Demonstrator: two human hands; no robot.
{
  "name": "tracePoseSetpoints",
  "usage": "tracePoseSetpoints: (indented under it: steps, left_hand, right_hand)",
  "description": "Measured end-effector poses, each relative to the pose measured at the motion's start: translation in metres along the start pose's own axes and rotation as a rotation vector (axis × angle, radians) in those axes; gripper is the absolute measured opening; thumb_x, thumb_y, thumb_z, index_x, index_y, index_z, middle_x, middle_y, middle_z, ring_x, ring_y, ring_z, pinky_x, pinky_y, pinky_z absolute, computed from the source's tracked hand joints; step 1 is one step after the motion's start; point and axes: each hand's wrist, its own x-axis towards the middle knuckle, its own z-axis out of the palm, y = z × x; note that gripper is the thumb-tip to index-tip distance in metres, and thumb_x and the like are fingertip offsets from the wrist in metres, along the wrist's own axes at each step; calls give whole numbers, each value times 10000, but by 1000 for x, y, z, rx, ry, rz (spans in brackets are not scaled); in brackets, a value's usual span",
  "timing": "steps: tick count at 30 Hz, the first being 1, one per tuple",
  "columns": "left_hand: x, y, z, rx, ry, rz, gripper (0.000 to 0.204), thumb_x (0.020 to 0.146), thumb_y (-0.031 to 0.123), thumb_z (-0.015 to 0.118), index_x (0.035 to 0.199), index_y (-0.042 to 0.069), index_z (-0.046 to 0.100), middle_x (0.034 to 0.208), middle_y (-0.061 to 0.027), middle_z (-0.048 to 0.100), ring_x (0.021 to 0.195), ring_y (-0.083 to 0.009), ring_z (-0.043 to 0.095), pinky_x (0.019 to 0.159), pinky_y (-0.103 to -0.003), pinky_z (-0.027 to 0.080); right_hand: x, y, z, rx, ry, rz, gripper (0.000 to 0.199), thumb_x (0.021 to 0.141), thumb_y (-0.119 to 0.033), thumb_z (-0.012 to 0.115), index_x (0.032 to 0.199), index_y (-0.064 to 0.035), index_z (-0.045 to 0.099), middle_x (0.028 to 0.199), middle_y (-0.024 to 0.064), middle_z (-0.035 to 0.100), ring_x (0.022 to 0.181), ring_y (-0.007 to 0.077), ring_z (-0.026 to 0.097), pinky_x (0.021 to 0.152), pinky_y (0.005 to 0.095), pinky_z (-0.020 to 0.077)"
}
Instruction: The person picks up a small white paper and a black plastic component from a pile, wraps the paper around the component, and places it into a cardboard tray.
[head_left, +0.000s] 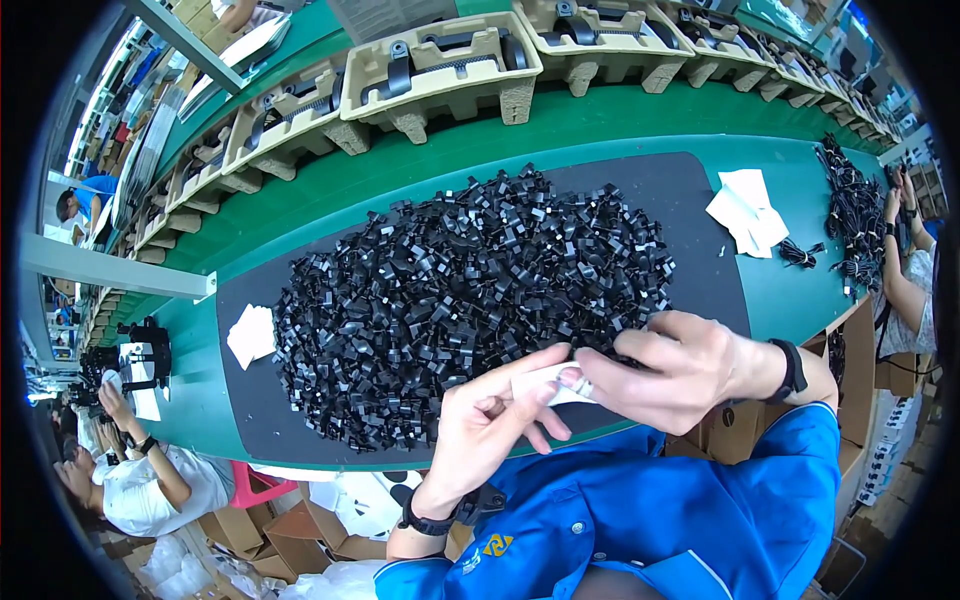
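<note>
My left hand [485, 420] pinches a small white strip [574, 388] that looks like paper or thin film. Its thumb and forefinger are closed on one end. At the strip's other end, my right hand [680, 372] has its fingers closed, and they partly cover it. Whether anything else is inside the strip is hidden. Both hands are over the near edge of a wide heap of small black plug-like parts [470, 280], many with silvery ends. That heap lies on a dark grey mat [700, 230].
Beyond the heap, moulded pulp trays [440, 75] holding black parts stand in a row. White sheets [748, 212] and bundled black cables [855, 215] lie on the green table at right. Another white paper [251, 335] is at left. Other people sit on both sides.
</note>
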Motion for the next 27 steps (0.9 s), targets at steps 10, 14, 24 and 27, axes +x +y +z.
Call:
tracePoseSetpoints:
  steps: [10,14,24,27]
  left_hand:
    - [-9,-17,11,315,124,177,352,922,88,532,1259,-12,508,967,-137,676,702,-168,673,538,-214,519]
    - [-1,-18,3,601,248,359,303,923,108,527,1165,-71,552,748,-146,675,594,-181,658,479,-220,504]
    - [-59,26,-67,408,847,510,488,999,312,314,993,-102,572,724,-195,668,430,-195,600,337,-230,416]
    - [-90,38,-94,433,1015,596,468,996,320,335,1023,-85,569,726,-175,670,420,-182,586,328,-235,399]
  right_hand:
    - [4,4,16,1006,-115,719,228,770,-254,722,824,-40,665,735,60,607,667,212,588,555,300,454]
    - [23,19,15,977,-407,707,224,780,-248,718,766,-38,640,689,70,593,646,223,584,564,325,447]
    - [59,199,38,-155,9,1002,239,777,-247,634,709,-18,629,637,136,626,625,270,634,562,374,484]
    - [54,234,90,-267,-242,1077,225,762,-254,631,725,-33,652,663,168,631,714,318,650,604,421,499]
